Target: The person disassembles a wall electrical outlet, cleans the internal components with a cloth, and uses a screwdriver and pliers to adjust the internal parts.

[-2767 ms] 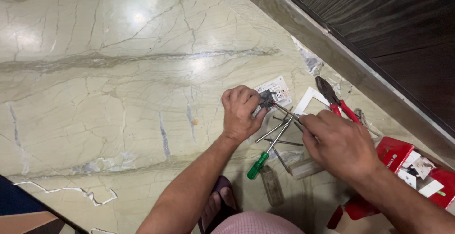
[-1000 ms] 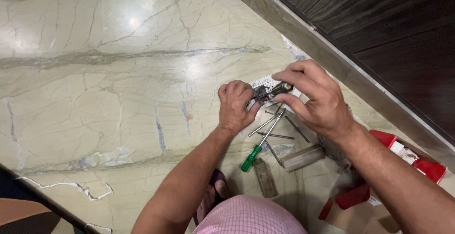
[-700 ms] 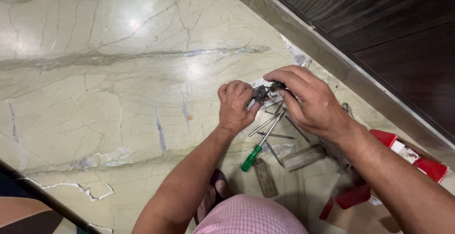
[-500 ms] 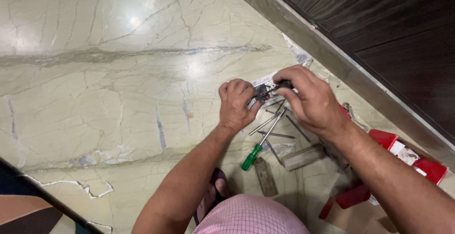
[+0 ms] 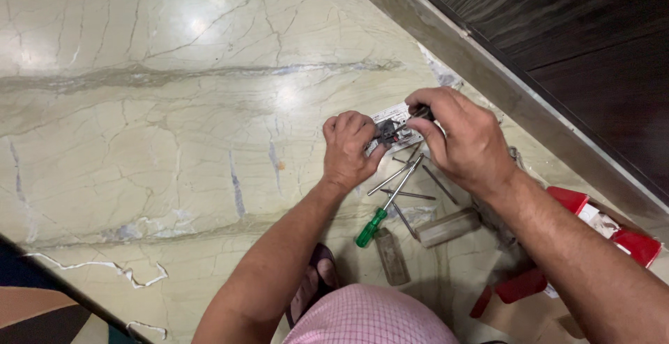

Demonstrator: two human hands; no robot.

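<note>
**A:** Item one: left hand, curled into a loose fist, pinching a small dark fitting at its fingertips, just above the marble floor. Do you log it the same?

**B:** Same. Item two: right hand, fingers pressed together round a dark-handled tool, its tip meeting the fitting. A white card lies on the floor directly under the work.

**A:** Risk against items one and two?

**B:** The fitting is small and held only by fingertips. If the tool is pushed off-centre it could skid out and jab the left thumb, I'd judge (the two hands sit almost touching).

**A:** Item three: green-handled screwdriver, lying flat below the hands, with several loose metal rods crossed beside it.

**B:** Risk: any tiny part dropped there would be hard to spot among the rods on that veined, glossy stone. A forearm swinging back could also scatter them.

**A:** Item four: two small rectangular blocks near the screwdriver; item five: red boxes by the dark wall panel, close under the right forearm.

**B:** Risk: the elbow could knock the boxes. Also a sandalled foot sits close to the screwdriver, so a shift of weight might roll it
</note>
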